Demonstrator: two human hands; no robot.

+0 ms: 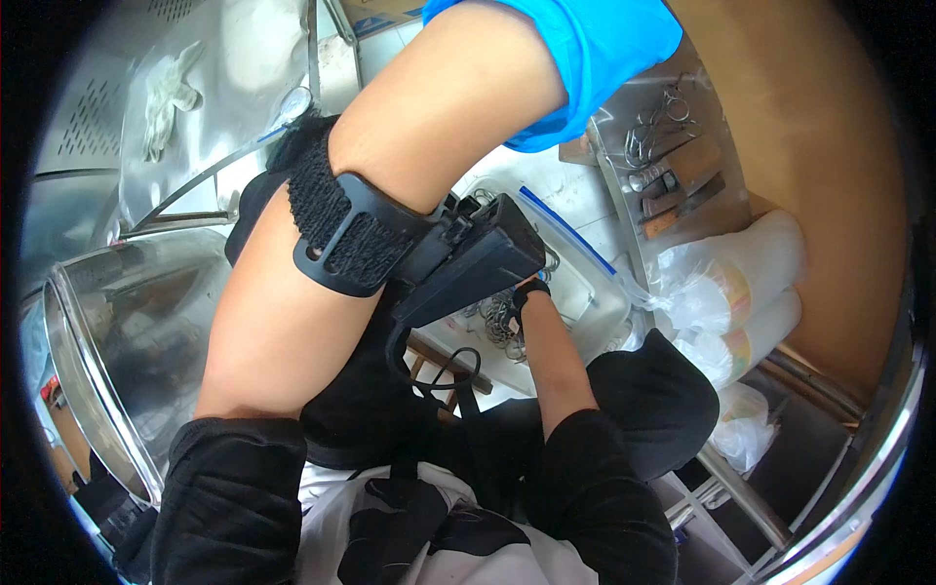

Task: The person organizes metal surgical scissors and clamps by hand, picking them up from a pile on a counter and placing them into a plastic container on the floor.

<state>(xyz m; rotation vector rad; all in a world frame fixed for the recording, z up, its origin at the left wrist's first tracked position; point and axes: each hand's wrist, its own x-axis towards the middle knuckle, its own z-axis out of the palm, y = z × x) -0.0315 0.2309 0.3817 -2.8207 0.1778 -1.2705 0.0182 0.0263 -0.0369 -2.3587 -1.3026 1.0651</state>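
Observation:
My left forearm crosses the middle of the view, close to the camera, with a black strap and a black boxy device (468, 263) at the wrist. My left hand (585, 49) is covered in blue at the top edge and mostly cut off, so its grip is hidden. My right hand (531, 294) reaches from a black sleeve into a clear plastic container (600, 292) with several metal rings and hooks (499, 322). The device hides most of its fingers.
A steel tray (609, 156) with scissors and wooden-handled tools lies at the upper right. Stacks of paper cups in plastic bags (751, 283) sit to the right. A large steel basin (107, 331) stands left. A white glove (171, 93) lies on the steel surface.

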